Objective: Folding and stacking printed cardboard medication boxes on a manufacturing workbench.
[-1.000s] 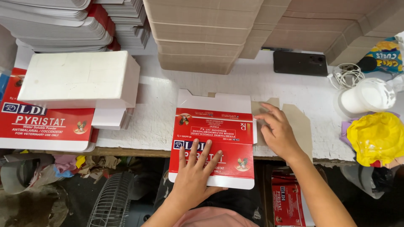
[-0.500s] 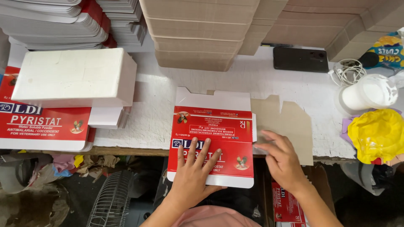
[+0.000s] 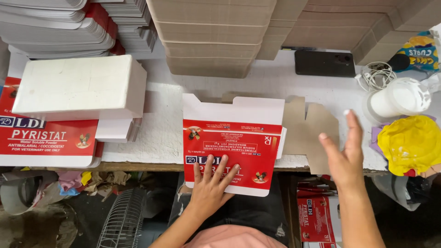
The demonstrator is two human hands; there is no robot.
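Note:
A flat red and white carton blank (image 3: 232, 138) lies on the white table (image 3: 165, 133), its near end hanging over the front edge. My left hand (image 3: 210, 183) presses flat on that near end, fingers spread. My right hand (image 3: 343, 156) is raised to the right of the blank, fingers apart, holding nothing. It hovers over a brown cardboard cutout (image 3: 307, 126) that lies partly under the blank's right side.
A white folded box (image 3: 80, 87) sits on a pile of red and white blanks (image 3: 46, 142) at left. Stacks of flat cartons and brown cardboard (image 3: 206, 41) line the back. At right are a black phone (image 3: 325, 63), a white cup (image 3: 397, 98) and a yellow cloth (image 3: 411, 143).
My right hand has left the blank's right edge and swung up and to the right, opening. My left hand stays pressed on the blank.

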